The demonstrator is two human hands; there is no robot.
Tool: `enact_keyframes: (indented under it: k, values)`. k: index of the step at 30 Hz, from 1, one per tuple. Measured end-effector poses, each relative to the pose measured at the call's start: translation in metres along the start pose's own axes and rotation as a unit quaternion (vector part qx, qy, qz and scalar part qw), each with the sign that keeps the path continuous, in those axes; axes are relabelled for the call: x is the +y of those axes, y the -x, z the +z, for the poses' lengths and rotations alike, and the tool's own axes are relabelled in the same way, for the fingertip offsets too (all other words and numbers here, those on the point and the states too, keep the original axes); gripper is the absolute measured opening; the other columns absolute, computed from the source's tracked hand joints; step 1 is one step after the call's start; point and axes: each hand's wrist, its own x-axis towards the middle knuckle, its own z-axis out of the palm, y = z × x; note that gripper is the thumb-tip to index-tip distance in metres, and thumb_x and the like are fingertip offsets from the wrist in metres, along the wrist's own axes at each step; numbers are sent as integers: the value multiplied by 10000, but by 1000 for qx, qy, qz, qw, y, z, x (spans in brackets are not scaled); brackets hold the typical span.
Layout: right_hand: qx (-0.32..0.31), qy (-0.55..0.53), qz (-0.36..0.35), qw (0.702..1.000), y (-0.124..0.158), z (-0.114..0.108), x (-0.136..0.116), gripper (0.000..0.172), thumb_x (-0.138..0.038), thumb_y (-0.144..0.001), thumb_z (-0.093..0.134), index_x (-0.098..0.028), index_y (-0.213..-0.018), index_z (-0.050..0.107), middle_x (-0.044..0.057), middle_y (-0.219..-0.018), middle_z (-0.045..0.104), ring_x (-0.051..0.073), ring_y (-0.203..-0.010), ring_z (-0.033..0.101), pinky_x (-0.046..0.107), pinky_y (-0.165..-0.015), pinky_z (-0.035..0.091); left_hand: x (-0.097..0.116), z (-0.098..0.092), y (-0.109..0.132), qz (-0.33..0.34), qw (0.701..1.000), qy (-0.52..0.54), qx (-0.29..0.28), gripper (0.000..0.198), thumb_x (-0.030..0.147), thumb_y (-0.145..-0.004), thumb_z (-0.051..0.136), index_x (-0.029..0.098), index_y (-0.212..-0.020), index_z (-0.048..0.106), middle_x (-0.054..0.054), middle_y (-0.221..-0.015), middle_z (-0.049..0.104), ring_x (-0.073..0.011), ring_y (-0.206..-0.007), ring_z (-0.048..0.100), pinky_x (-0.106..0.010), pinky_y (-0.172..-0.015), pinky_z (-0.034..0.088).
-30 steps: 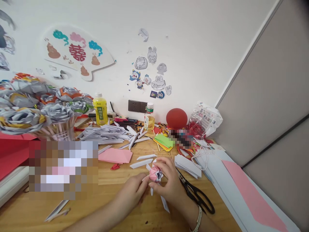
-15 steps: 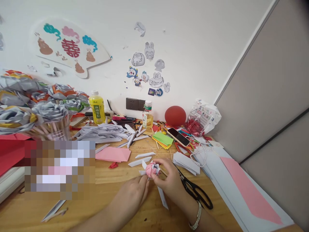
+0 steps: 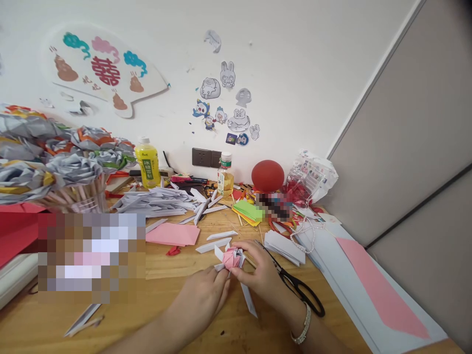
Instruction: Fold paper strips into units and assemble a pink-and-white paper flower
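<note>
A small pink and white folded paper flower [image 3: 232,257] is between my hands above the wooden table. Strips of folded white paper stick out from its left side. My left hand [image 3: 204,291] is closed on its lower left edge, the fingertips partly hidden. Thumb and fingers of my right hand [image 3: 260,268] curve round the flower's right side. A thin stick [image 3: 250,260] shows beside the flower, under my right hand. Below that hand a folded white paper strip [image 3: 249,299] hangs or lies; I cannot tell which. Black-handled scissors [image 3: 300,287] lie right of my right wrist.
Folded white strips [image 3: 158,200] are heaped behind, near pink paper sheets [image 3: 173,234] and green paper [image 3: 249,211]. Two bottles, a yellow one [image 3: 147,164] and a clear one [image 3: 225,177], stand by the wall. Paper flowers [image 3: 73,169] on sticks fill the left; a red balloon [image 3: 267,176] sits at the back.
The flower has turned slightly in my fingers, and its white strips point more upward. Both hands stay in nearly the same place. The phone at the back is now blurred out.
</note>
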Motion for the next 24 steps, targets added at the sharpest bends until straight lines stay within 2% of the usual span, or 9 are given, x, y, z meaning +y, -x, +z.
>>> enact_keyframes:
  k: [3,6,8,11,12,13,17,21,24]
  values:
    - [1,-2,-4,1000,-1,0,0,384,-188,-730,628,-240,-1103,551,30,-1073,605,191,-1000,555,312,-882,429,1,-4,0,-12,999,26,-23,324,127,-866,258,173,-738,552,-44,-627,617,-170,-548,566,-255,-520,444]
    - [-3,-17,-14,1000,-2,-4,0,373,-187,-743,610,-237,-1107,545,39,-1092,595,197,-1025,543,325,-901,423,0,-15,-2,-58,982,159,-79,331,248,-898,262,178,-771,559,-46,-707,632,-168,-637,579,-254,-593,452]
    - [-9,-31,-23,999,-3,-9,0,362,-186,-758,594,-237,-1112,536,45,-1117,582,199,-1050,530,338,-920,413,-1,-19,-4,-119,938,304,-113,415,366,-912,224,178,-732,547,-34,-705,622,-159,-657,578,-249,-617,456]
    - [-33,-32,-44,998,-4,-14,0,372,-174,-759,581,-238,-1122,532,50,-1128,577,204,-1066,519,355,-931,405,-3,-18,-8,-216,836,487,-133,506,479,-899,169,168,-684,505,-16,-626,587,-134,-554,558,-233,-559,452]
    - [-39,-27,-50,998,-4,-13,-1,382,-166,-756,576,-237,-1128,531,51,-1130,576,204,-1070,515,357,-935,401,-4,-17,-9,-235,817,510,-134,487,495,-891,198,169,-684,493,-9,-611,580,-128,-530,549,-230,-543,445]
    - [-44,-23,-55,997,-3,-12,-1,396,-157,-750,574,-236,-1136,528,51,-1132,574,203,-1073,512,355,-939,397,-3,-15,-10,-250,811,512,-132,462,499,-884,229,172,-676,481,-1,-591,571,-126,-512,537,-229,-529,434]
    - [-38,-18,-42,998,-2,-3,-2,445,-198,-720,630,-234,-1151,522,53,-1146,557,209,-1080,502,344,-937,397,0,-14,-9,-260,856,429,-127,398,432,-888,242,188,-667,465,9,-553,550,-138,-505,512,-237,-510,410]
    - [-13,-16,-11,1000,-1,3,1,341,-280,-747,644,-232,-1075,566,50,-1075,586,211,-1019,535,334,-891,424,2,-21,-6,-191,916,338,-102,325,314,-905,233,194,-860,532,-43,-842,658,-166,-752,600,-262,-686,461]
    - [0,-13,-2,1000,-2,4,3,285,-279,-772,619,-227,-1050,579,48,-1041,598,207,-986,550,326,-867,435,1,-21,-3,-131,962,202,-125,233,314,-878,346,187,-924,535,-64,-856,669,-205,-755,622,-289,-653,475]
